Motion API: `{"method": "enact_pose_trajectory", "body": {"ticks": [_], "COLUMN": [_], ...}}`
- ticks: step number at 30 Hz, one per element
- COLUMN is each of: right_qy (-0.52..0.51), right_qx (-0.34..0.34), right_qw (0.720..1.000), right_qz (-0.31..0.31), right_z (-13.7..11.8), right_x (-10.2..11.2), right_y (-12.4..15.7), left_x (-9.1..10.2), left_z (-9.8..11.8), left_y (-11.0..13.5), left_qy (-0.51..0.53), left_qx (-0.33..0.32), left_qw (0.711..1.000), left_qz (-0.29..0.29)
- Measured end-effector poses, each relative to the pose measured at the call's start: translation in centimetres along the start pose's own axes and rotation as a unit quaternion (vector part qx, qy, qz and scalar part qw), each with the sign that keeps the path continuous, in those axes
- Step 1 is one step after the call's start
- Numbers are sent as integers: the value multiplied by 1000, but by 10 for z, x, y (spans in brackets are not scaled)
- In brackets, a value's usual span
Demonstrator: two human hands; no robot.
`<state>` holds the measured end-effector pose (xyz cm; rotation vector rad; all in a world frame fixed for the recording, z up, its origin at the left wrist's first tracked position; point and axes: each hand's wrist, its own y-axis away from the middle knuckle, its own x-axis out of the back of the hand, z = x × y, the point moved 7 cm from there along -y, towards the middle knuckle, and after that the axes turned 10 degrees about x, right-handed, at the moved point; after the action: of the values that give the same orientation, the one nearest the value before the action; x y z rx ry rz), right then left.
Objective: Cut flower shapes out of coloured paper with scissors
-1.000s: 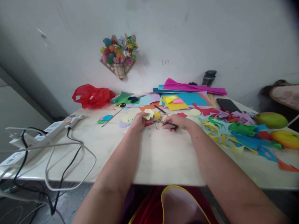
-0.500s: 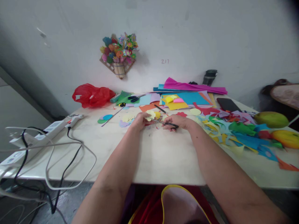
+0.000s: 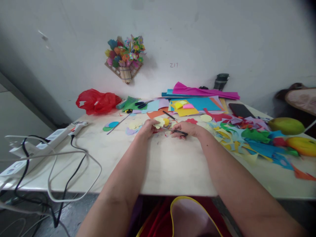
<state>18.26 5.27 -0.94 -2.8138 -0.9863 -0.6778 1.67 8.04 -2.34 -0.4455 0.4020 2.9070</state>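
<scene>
Over the middle of the table, my left hand [image 3: 149, 128] pinches a pale yellow paper flower [image 3: 160, 122] by its edge. My right hand [image 3: 182, 128] is closed around the dark handles of a pair of scissors [image 3: 181, 133], whose blades point left toward the flower. Whether the blades touch the paper I cannot tell. A darker yellow paper piece [image 3: 166, 122] shows just behind the flower, and a red paper flower [image 3: 191, 121] lies right behind my right hand. A black pen [image 3: 170, 115] rests beyond both hands.
Colourful paper scraps [image 3: 247, 138] spread over the right side, near a phone [image 3: 240, 110] and a green mango [image 3: 286, 126]. Paper sheets [image 3: 207, 103], a second pair of scissors [image 3: 142, 104] and a red plastic bag [image 3: 97, 102] lie at the back. Cables and a power strip [image 3: 37, 153] occupy the left.
Both hands stay in nearly the same place, with the scissors still at the pale yellow flower. The view has shifted very slightly.
</scene>
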Motion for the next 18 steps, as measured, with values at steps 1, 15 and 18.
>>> {"method": "enact_pose_trajectory", "body": {"ticks": [1,15,18], "right_qy": [0,18,20], "right_qx": [1,5,7], "right_qw": [1000,1000,1000], "right_qz": [1,5,10], "right_z": [0,-3,-4], "right_x": [0,0,1], "right_y": [0,0,0], "left_x": [0,-2,-2], "left_z": [0,3,2], "left_y": [0,3,3], "left_qy": [-1,-4,1], "left_qx": [1,-5,1], "left_qw": [1000,1000,1000], "left_qz": [1,2,3]}}
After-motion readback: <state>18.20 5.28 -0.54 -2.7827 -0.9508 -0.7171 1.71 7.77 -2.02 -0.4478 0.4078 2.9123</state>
